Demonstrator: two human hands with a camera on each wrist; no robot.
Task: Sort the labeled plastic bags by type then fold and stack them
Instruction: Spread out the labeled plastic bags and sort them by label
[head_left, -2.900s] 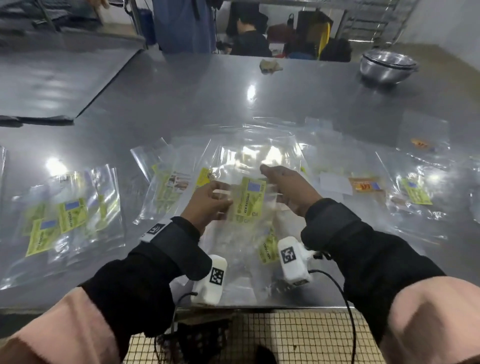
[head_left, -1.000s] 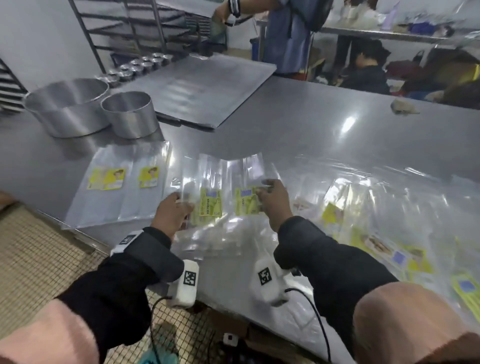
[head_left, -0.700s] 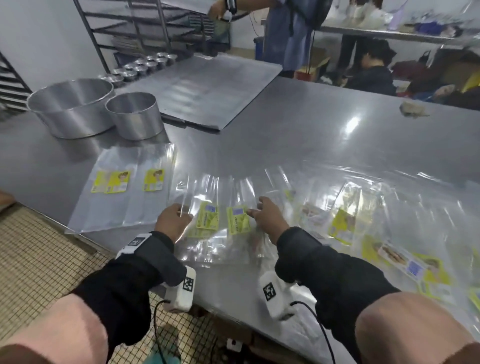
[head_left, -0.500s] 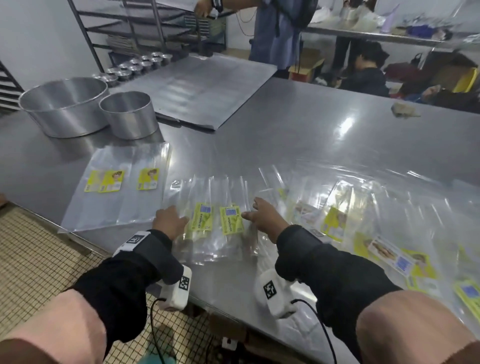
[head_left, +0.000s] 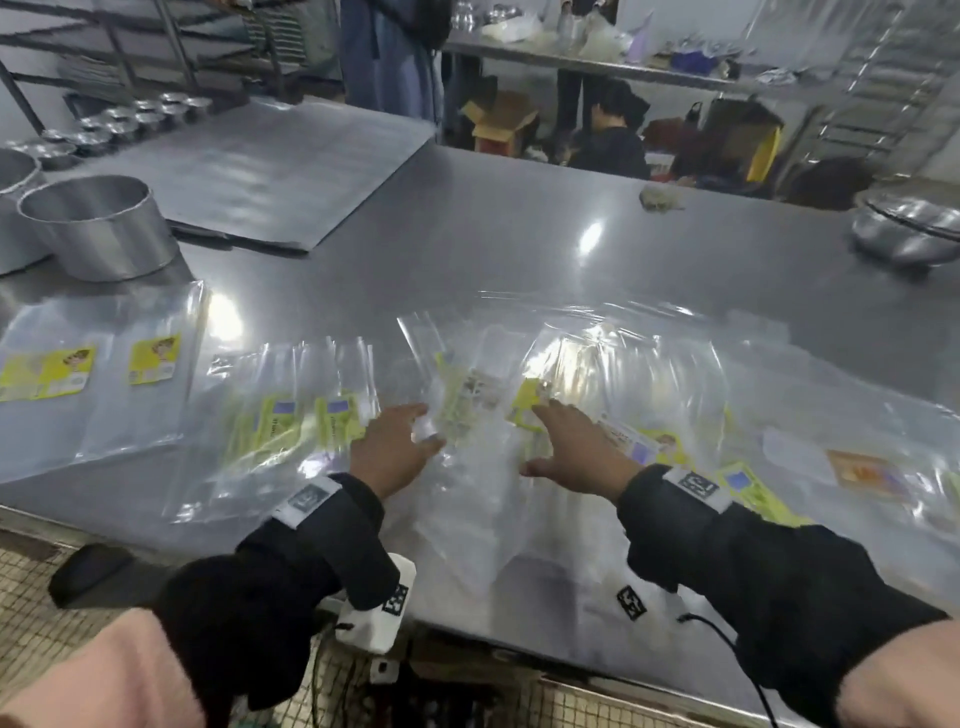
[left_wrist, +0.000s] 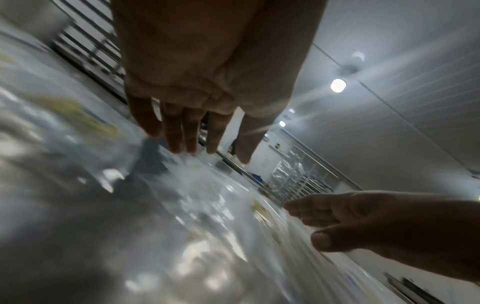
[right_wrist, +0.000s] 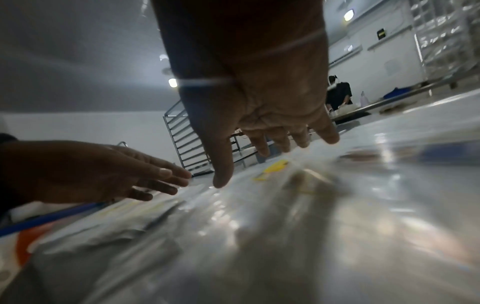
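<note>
Clear plastic bags with yellow-green labels lie on a steel table (head_left: 467, 249). A small stack with blue-topped labels (head_left: 301, 421) sits left of centre. A flat stack with cartoon labels (head_left: 98, 374) lies at the far left. A loose unsorted pile (head_left: 639, 395) spreads across the middle and right. My left hand (head_left: 410, 431) hovers over the pile's left edge with straight fingers (left_wrist: 179, 135), holding nothing. My right hand (head_left: 550, 421) reaches over the pile beside it, fingers (right_wrist: 275, 139) spread and straight, empty too.
Two round metal tins (head_left: 98, 228) stand at the back left beside flat metal trays (head_left: 270, 176). A steel bowl (head_left: 914, 228) sits at the far right, a crumpled scrap (head_left: 660, 197) near the far edge. People are beyond the table.
Both hands have let go of the blue-labelled stack, which now lies on the table, and have moved right toward the unsorted pile. The view has swung right.
</note>
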